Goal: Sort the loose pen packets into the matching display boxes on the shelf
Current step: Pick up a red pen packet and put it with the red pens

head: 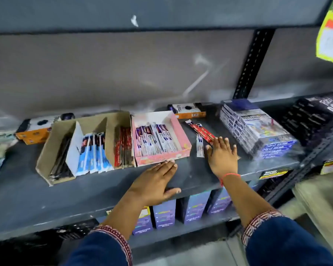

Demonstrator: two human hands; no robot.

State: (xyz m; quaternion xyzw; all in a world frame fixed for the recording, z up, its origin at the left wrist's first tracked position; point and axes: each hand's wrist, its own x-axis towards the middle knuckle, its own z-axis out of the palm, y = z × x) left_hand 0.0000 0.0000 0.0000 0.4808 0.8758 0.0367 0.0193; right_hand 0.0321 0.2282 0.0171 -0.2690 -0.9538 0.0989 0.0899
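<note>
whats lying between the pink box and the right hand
In the head view, one white loose packet lies lengthwise on the bare shelf between the pink box and the right hand. Red packets lie further back.

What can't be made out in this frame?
- Head view: print on the loose red packet is motion-blurred.
- Right hand covers that packet's near end; grip unclear.
- Yellow sign is cut off by the right edge.
- Black packets in the cardboard box: too dark to identify.
</note>
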